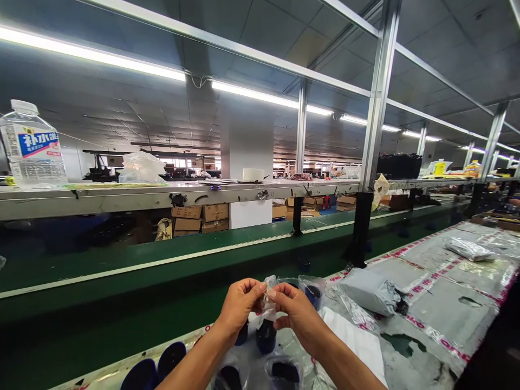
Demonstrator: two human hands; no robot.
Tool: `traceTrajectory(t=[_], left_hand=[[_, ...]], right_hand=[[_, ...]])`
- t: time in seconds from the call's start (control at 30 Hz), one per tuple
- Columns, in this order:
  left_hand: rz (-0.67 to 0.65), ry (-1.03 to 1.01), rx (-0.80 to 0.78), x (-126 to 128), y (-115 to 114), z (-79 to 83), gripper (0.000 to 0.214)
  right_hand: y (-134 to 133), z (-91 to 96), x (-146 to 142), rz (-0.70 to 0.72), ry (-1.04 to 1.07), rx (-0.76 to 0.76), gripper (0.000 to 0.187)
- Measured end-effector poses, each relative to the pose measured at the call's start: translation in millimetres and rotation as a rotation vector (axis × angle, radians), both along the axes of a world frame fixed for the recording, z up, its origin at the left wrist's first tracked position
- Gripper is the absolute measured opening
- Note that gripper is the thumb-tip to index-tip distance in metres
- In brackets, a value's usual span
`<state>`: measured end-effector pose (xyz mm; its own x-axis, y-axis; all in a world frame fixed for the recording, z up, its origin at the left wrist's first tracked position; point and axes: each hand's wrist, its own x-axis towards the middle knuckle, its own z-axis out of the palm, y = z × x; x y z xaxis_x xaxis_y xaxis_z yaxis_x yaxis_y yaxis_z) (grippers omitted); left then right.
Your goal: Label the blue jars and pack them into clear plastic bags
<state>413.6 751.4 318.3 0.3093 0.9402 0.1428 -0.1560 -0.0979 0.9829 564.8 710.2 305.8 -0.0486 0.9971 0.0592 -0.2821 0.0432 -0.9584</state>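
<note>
My left hand (242,301) and my right hand (293,307) meet in front of me, fingers pinched on a small clear plastic bag (268,310). What the bag holds, if anything, I cannot make out. Just below it stands a dark blue cup-like piece (266,338). More such round dark blue pieces (171,358) are on the table around my forearms, several of them in clear plastic bags. One bagged piece (312,292) sits just beyond my right hand.
A green conveyor belt (162,281) runs beyond the table (447,303). On the table's right lie a grey-white package (368,290), white sheets (353,338) and a clear packet (467,248). A metal post (376,103) rises beside the belt; the shelf above holds a water bottle (32,146).
</note>
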Motion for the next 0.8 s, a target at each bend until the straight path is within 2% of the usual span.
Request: traceTrajectory(t=[0.17,0.27,0.37,0.53,0.67,0.8], left_hand=[[-0.018,0.011,-0.009,0,0,1.3,0.053],[0.062,0.003,-0.025,-5,6,-2.7,0.054],[0.136,0.01,-0.13,-10,14,-10.0,0.058],[-0.04,-0.044,-0.321,-13,17,-13.1,0.066],[-0.076,-0.118,-0.305,-15,14,-5.3,0.053],[-0.072,-0.092,-0.24,-17,11,-1.3,0.047]], right_hand=[[0,3.6,1,0.01,0.082,0.008,0.027],[-2,10.0,7,-0.004,0.135,0.044,0.023],[-4,14.8,13,0.011,0.197,0.066,0.021],[-1,13.8,22,-0.009,0.218,0.048,0.027],[6,9.5,33,-0.064,0.19,0.047,0.024],[14,3.3,41,-0.116,0.127,0.035,0.021]])
